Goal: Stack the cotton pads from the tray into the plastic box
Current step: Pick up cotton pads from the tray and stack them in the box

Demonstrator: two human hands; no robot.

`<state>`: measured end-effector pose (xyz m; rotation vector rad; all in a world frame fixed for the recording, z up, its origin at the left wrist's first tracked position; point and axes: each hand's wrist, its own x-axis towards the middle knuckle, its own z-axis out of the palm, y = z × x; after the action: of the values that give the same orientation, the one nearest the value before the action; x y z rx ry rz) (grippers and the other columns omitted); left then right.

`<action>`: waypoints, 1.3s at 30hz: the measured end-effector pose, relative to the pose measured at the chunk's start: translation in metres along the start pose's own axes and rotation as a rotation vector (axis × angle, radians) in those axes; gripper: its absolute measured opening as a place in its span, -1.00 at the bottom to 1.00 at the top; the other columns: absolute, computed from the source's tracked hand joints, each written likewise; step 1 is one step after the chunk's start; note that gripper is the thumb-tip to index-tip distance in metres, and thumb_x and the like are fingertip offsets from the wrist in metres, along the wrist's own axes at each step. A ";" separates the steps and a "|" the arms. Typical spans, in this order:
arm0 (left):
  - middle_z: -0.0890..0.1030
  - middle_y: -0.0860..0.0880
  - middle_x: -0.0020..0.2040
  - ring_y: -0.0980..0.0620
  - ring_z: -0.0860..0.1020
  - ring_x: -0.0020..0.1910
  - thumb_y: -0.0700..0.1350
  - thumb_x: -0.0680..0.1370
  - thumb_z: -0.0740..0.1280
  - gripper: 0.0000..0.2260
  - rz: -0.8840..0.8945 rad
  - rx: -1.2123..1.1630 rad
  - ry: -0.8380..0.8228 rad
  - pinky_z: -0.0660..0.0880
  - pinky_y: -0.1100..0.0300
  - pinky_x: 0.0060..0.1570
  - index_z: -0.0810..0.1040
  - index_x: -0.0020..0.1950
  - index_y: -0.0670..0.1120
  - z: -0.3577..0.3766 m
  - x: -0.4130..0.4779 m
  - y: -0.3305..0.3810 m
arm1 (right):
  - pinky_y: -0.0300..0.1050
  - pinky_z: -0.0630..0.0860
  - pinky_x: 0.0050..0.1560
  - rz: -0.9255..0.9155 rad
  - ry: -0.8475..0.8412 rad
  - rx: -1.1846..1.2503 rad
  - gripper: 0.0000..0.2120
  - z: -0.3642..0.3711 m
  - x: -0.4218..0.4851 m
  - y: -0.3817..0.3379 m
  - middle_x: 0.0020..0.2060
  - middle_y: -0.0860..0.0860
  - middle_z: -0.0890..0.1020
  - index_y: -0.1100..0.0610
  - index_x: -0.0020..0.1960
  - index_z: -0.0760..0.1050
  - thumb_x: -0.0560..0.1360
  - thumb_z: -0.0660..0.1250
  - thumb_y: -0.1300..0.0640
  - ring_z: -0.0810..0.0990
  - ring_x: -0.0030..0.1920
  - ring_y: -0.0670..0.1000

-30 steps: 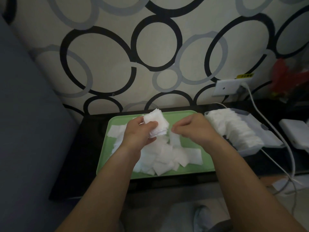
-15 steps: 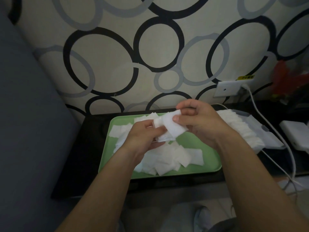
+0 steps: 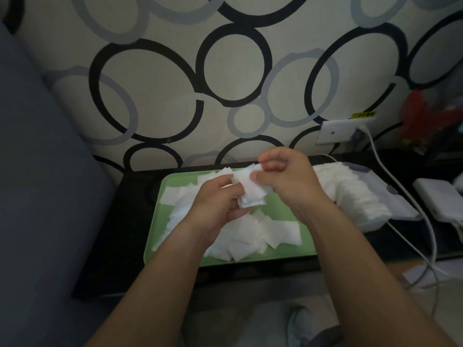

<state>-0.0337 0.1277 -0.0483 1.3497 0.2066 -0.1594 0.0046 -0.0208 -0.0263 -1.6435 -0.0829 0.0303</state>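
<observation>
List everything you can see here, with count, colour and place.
tray: one, green, on table
loose pads: many, white, in tray
held pads: bunch, white, above tray
box: one, clear, right of tray
boxed pads: row, white, in box
table: one, black, by wall
socket: one, white, on wall
cable: one, white, from socket
device: one, white, far right
red object: one, blurred, far right
hands: two; left hand grips held pads, right hand pinches them

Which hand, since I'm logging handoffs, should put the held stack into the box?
Probably right: the right hand pinches the stack and is next to the plastic box; the left hand is farther.
</observation>
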 end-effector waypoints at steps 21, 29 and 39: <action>0.73 -0.04 -0.06 0.02 0.68 -0.11 -0.24 0.56 0.40 -0.83 0.115 0.140 -0.033 0.57 0.18 -0.12 0.62 0.10 -0.03 0.062 0.013 -0.006 | -0.43 0.46 0.00 -0.138 -0.091 -0.367 -0.49 -0.070 -0.005 0.004 0.16 -0.21 0.53 -0.09 0.30 0.52 0.39 0.55 0.08 0.51 0.11 -0.24; 0.69 -0.11 -0.02 0.06 0.66 -0.13 -0.24 0.44 0.55 -0.69 0.224 0.252 -0.075 0.61 0.22 -0.18 0.62 0.12 -0.01 0.090 0.027 -0.016 | -0.13 0.59 -0.03 -0.122 -0.304 -0.595 -0.64 -0.119 0.012 0.000 -0.04 -0.06 0.69 0.05 0.17 0.62 0.40 0.55 0.14 0.66 -0.05 -0.07; 0.65 0.01 -0.18 0.06 0.61 -0.28 -0.18 0.51 0.43 -0.84 0.198 0.581 -0.118 0.51 0.20 -0.23 0.67 0.01 0.07 0.128 0.050 -0.055 | -0.17 0.52 -0.06 -0.022 -0.288 -1.061 -0.76 -0.188 0.039 -0.006 -0.05 -0.03 0.64 0.07 0.08 0.60 0.42 0.47 0.18 0.62 -0.02 0.00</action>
<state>0.0094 -0.0088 -0.0864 1.9211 -0.0841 -0.1358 0.0560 -0.2045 -0.0047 -2.6888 -0.3873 0.2398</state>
